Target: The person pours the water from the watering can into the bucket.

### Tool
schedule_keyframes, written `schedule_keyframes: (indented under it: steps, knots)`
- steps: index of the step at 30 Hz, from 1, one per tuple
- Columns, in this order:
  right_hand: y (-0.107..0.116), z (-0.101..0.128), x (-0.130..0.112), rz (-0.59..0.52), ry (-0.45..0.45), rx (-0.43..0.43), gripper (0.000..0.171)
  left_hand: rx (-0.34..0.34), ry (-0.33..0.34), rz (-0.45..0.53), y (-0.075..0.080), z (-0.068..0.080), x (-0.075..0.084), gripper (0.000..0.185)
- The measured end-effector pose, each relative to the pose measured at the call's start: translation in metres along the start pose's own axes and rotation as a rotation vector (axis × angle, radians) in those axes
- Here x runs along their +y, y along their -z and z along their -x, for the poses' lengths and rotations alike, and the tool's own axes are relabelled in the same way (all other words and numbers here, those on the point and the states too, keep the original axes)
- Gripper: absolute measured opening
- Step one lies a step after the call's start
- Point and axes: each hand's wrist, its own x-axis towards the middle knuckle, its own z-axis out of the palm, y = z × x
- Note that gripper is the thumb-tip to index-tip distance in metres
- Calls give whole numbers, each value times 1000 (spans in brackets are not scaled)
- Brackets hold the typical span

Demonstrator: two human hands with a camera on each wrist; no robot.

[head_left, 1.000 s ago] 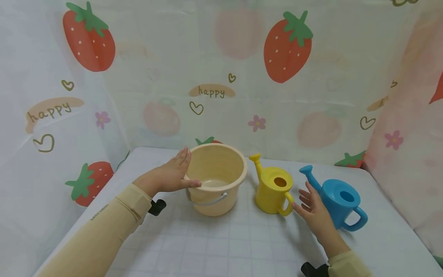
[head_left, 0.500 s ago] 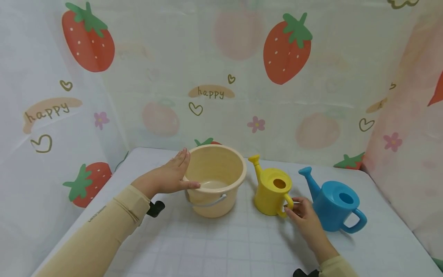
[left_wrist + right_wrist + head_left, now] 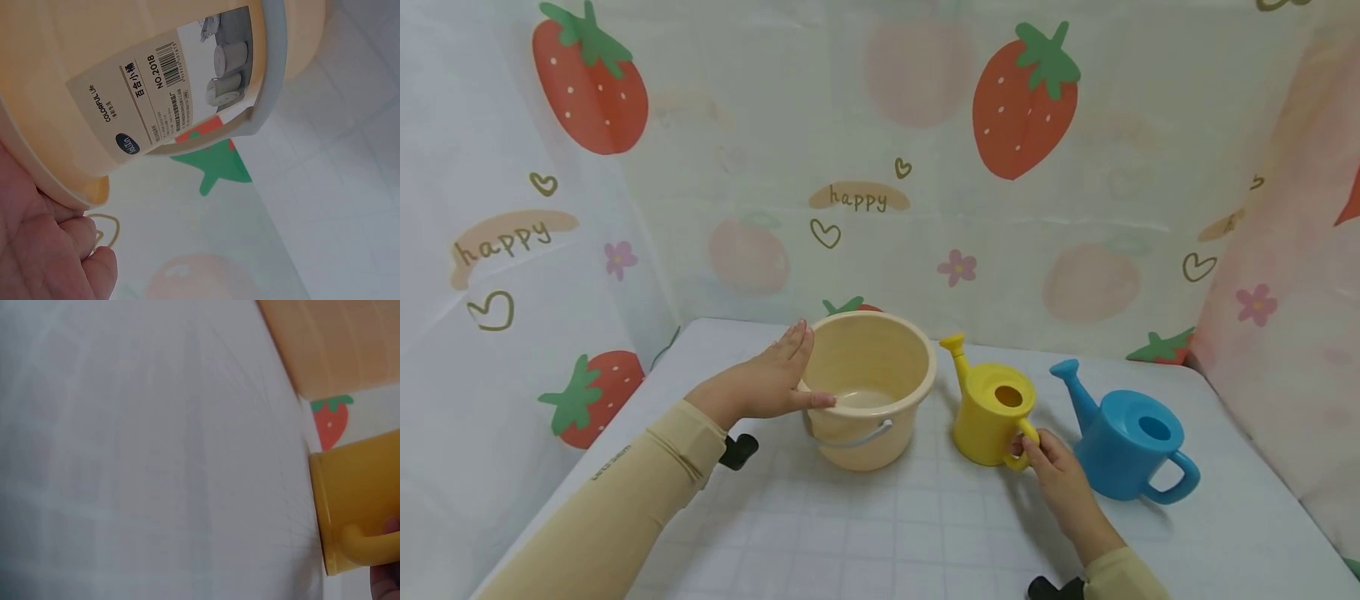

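A cream bucket (image 3: 868,443) with a grey handle (image 3: 857,437) stands upright on the table. My left hand (image 3: 763,385) rests against its left rim, fingers straight and thumb lying over the edge. In the left wrist view, fingertips (image 3: 100,265) show beside the bucket rim (image 3: 94,190), with a printed label (image 3: 156,87) on its wall. Right of the bucket stands a yellow watering can (image 3: 981,425), spout to the back left. My right hand (image 3: 1063,487) pinches its loop handle (image 3: 1026,433) between thumb and fingers. The can's base meets the table in the right wrist view.
A blue watering can (image 3: 1123,450) stands just right of my right hand, its handle facing right. The white gridded table (image 3: 850,542) ends at a strawberry-print cloth (image 3: 880,108) behind and at both sides.
My right hand has moved from between the two cans leftward to the yellow can and taken its handle. My left hand has stayed at the bucket rim.
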Motion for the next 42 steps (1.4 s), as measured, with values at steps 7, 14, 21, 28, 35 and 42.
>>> schedule_keyframes:
  steps: [7, 14, 21, 28, 35, 42]
  knots:
    - [1, 0, -1, -31, -2, -2, 40, -1, 1, 1, -1, -1, -1, 114]
    - [5, -1, -2, -48, -29, -14, 41, -2, 1, 3, -1, 0, -1, 115]
    - [8, -2, 0, -94, -20, -37, 39, -8, -4, -2, 2, 3, 1, 115]
    - [6, -1, -2, -151, -50, 26, 44, -11, -2, -8, 3, 3, 2, 114]
    - [3, -1, -11, -226, -67, 144, 38, -14, -3, -14, 4, 3, 1, 113]
    - [0, 0, -13, -298, -60, 181, 33, -10, -6, -12, 3, 3, 0, 113]
